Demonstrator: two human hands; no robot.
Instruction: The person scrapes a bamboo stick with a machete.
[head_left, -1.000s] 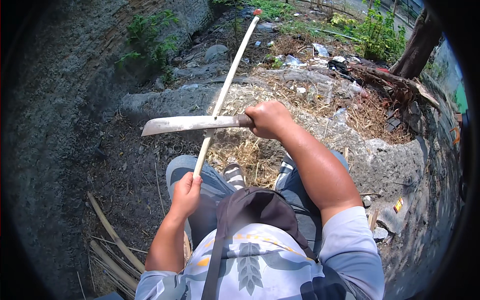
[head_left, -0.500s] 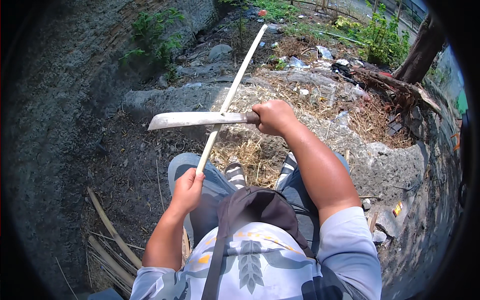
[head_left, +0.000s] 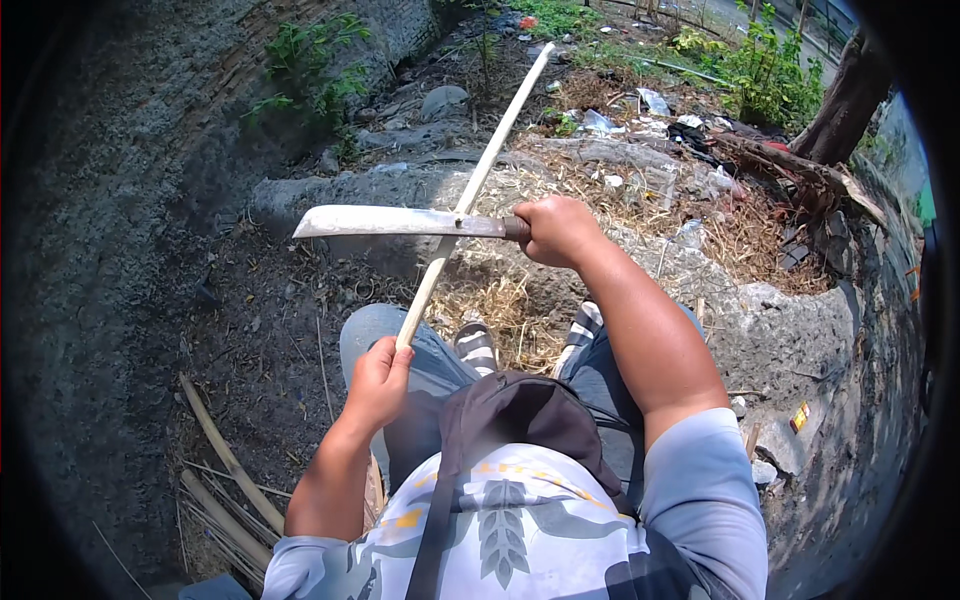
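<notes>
My left hand is closed around the near end of a long, pale wooden stick, above my left knee. The stick slants away from me to the upper right. In my right hand is the handle of a machete, its broad worn blade pointing left. The blade lies across the stick near its middle and hides a short piece of it. Fine shavings at the contact cannot be made out.
Dry straw and shavings lie around my striped sandals. Long split strips rest on the ground at lower left. A rough wall rises at left, and a tree trunk stands at far right. Litter lies ahead.
My right hand and the machete have shifted slightly right and up, and the blade has tilted so its face catches more light. The stick's far end has swung a little right.
</notes>
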